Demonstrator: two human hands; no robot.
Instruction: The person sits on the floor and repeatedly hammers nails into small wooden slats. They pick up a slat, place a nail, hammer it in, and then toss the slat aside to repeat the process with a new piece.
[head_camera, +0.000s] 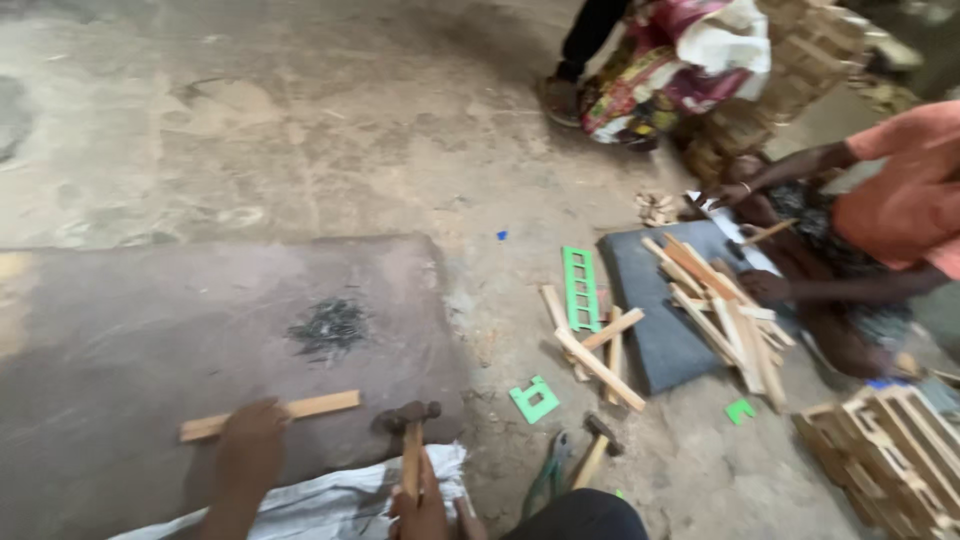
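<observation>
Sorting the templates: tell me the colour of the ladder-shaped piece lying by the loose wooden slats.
Green; the ladder-shaped piece shows best in the head view.
</observation>
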